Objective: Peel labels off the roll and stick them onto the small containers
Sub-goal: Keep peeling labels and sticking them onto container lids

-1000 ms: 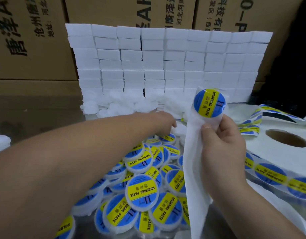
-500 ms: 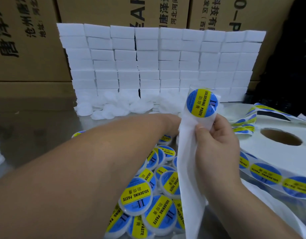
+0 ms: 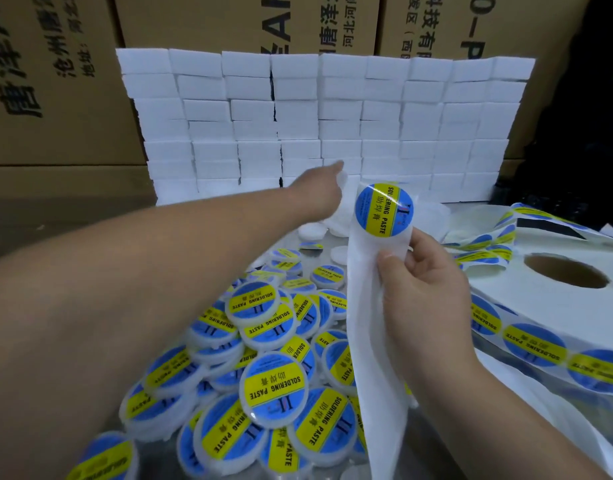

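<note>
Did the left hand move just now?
Yes. The left hand reached forward, away from the blue-and-yellow labelled round containers, toward the wall of stacked white blocks.

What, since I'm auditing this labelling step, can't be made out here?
Head view:
- Left hand: fingertips lost against white unlabelled containers; grip unclear.
- Label roll: cut off by the right edge.
- Label on the backing strip: small print too small, under glare.
- Nearest labelled containers: blurred, cut by the bottom edge.

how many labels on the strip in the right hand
1: a label at the backing strip's top end, above the right hand; the strip's back is hidden.
</note>
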A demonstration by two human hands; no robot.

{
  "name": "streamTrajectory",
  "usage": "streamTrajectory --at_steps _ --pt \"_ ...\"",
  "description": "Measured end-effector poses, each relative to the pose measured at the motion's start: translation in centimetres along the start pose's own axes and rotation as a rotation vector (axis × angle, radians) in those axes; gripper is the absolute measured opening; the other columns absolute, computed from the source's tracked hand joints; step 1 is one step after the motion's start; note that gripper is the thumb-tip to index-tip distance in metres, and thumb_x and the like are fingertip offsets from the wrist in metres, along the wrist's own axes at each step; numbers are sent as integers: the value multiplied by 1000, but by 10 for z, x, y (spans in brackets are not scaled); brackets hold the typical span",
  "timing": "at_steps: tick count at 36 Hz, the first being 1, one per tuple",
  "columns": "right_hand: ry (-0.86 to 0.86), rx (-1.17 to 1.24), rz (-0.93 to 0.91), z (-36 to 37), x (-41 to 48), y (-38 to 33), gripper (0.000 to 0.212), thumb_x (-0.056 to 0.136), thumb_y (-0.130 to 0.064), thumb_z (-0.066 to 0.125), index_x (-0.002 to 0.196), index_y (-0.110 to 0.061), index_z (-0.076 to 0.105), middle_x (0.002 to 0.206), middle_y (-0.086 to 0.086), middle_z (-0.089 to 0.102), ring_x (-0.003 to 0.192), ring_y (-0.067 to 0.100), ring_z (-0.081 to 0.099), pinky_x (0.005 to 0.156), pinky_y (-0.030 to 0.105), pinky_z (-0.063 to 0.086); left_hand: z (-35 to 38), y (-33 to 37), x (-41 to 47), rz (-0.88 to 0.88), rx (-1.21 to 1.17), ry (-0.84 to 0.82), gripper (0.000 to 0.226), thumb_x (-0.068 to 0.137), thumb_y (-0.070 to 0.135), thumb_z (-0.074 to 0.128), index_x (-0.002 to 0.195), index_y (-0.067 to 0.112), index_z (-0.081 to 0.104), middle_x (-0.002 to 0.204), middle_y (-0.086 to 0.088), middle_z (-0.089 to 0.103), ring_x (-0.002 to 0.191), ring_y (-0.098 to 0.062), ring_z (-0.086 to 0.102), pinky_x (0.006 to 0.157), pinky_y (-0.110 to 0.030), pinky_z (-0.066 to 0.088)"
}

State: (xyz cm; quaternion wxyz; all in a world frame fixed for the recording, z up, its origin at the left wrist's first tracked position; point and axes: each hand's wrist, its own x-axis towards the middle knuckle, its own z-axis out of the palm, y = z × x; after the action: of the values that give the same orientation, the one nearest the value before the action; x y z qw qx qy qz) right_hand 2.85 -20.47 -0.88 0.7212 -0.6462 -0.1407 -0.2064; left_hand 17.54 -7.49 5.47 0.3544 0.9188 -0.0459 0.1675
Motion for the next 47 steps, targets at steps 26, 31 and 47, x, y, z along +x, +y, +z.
streamTrajectory --at_steps 26,31,47 --pt "-186 -135 -272 7 -8 -1 42 83 -5 51 78 -43 67 80 -17 63 74 -10 54 68 3 37 -56 23 -176 194 -236 218 17 82 22 54 68 31 51 61 20 52 52 2 47 49 -8 31" --pt "-208 -195 -377 8 -10 2 39 81 -8 50 100 -39 64 85 -12 64 87 -6 57 76 5 38 -54 16 -179 331 100 262 10 73 37 65 82 34 64 88 11 56 88 -5 51 77 -12 35" --pt "-216 -297 -434 9 -13 7 21 78 1 51 76 -7 70 76 -8 57 75 -5 52 67 5 37 -48 8 -183 450 373 149 33 75 45 56 95 23 70 98 4 63 92 -19 53 75 -38 48"
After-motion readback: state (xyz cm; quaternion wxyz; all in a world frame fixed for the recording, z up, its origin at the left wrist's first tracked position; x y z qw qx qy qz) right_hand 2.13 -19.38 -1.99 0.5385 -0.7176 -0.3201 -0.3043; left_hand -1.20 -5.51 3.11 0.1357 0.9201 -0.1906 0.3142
